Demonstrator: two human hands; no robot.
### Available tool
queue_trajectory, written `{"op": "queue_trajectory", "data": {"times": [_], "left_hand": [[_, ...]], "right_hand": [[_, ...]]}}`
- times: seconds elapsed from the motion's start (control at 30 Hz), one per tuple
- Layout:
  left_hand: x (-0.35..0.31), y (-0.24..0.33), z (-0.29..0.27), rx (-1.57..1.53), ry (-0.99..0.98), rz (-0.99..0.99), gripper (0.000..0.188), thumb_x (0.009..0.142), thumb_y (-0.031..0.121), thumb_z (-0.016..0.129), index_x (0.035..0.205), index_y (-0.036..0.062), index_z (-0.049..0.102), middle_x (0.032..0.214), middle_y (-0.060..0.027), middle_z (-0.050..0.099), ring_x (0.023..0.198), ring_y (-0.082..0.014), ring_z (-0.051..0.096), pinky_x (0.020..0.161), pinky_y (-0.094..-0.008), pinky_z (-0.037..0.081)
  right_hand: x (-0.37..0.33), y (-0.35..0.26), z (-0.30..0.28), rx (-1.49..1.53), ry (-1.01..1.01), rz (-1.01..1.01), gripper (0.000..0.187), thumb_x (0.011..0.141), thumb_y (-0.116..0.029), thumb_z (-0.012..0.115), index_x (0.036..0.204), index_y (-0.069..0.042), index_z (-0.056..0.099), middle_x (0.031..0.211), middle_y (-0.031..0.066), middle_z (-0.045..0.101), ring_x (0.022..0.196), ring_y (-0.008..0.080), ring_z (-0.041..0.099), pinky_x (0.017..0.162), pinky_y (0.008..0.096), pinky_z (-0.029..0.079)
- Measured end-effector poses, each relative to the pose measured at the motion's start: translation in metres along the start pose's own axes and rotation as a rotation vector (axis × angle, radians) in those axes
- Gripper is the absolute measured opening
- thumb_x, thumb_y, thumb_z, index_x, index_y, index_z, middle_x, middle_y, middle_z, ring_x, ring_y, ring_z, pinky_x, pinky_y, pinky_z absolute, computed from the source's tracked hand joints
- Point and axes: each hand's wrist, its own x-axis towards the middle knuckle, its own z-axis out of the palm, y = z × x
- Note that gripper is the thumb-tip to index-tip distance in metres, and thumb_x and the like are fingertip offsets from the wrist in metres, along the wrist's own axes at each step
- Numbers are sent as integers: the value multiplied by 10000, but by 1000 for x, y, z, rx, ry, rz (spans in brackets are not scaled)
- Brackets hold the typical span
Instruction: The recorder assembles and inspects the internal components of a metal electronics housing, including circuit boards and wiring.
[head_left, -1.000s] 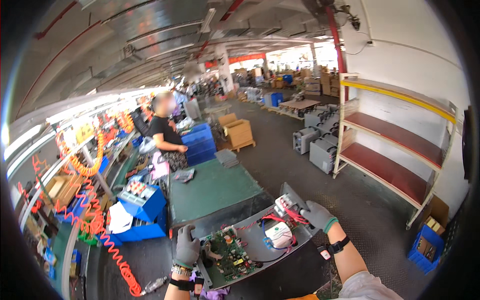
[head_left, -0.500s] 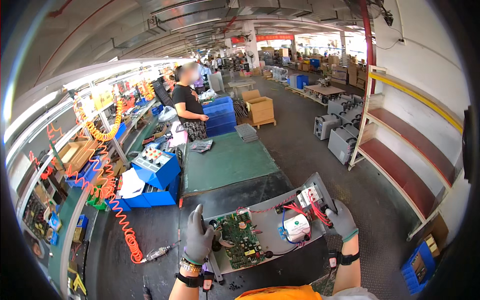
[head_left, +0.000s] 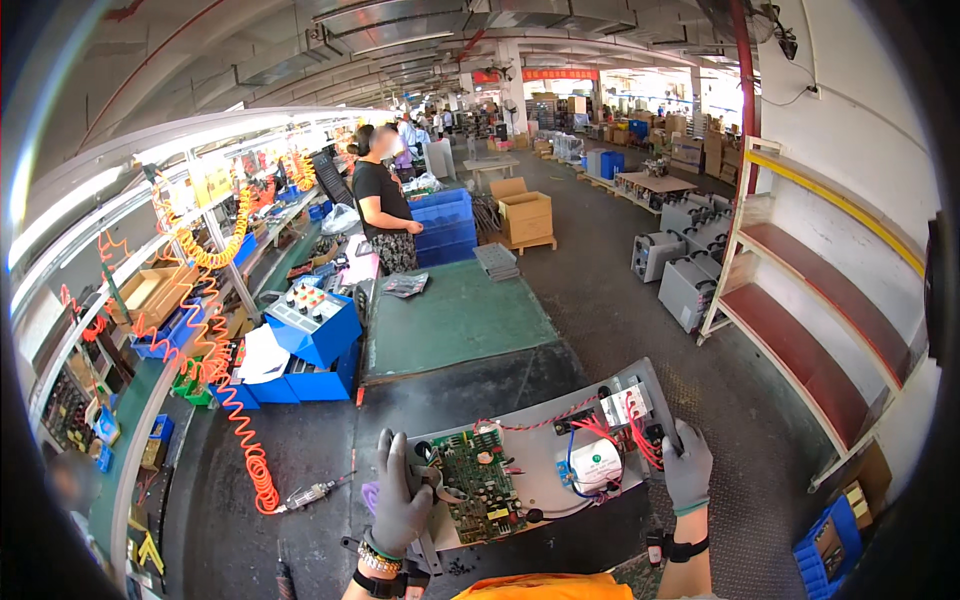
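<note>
A grey sheet-metal chassis panel (head_left: 537, 456) with bent-up ends lies tilted over the dark bench in front of me. My left hand (head_left: 402, 502), in a grey glove, grips its left end, fingers along the outside and thumb inward. My right hand (head_left: 687, 466), gloved the same, holds the right end flange. Mounted on the panel are a green circuit board (head_left: 482, 488), a white round component (head_left: 596, 465) with blue and black leads, and a white switch block (head_left: 625, 401) with red wires.
Left on the bench lie a pneumatic screwdriver (head_left: 312, 493) on an orange coiled hose (head_left: 262, 485) and blue bins (head_left: 318, 385). A green mat (head_left: 455, 325) covers the bench beyond. Another person (head_left: 384, 205) stands by blue crates (head_left: 443, 228). A shelf rack (head_left: 800, 270) is right.
The panel has shifted slightly right and down at its right end, with both hands still on it. The other person's arm has lowered a little. The view has shifted slightly.
</note>
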Motion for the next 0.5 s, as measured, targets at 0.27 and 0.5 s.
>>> {"op": "queue_trajectory", "data": {"times": [0.27, 0.5], "left_hand": [[-30, 18, 6, -323, -48, -224, 811, 645, -66, 462, 1447, 20, 383, 1564, -245, 172, 1473, -386, 147, 1159, -393, 231], [-38, 23, 10, -36, -21, -91, 629, 655, -81, 433, 1249, 64, 582, 1491, -330, 284, 1459, -473, 170, 1151, -435, 227]], "right_hand": [[6, 6, 5, -248, -14, -141, 306, 842, -95, 635, 1141, -32, 615, 1038, 198, 632, 875, 403, 643, 718, 450, 531], [10, 3, 5, -251, -63, -85, 269, 872, -67, 599, 1138, -28, 607, 1049, 211, 621, 898, 422, 633, 737, 445, 527]]}}
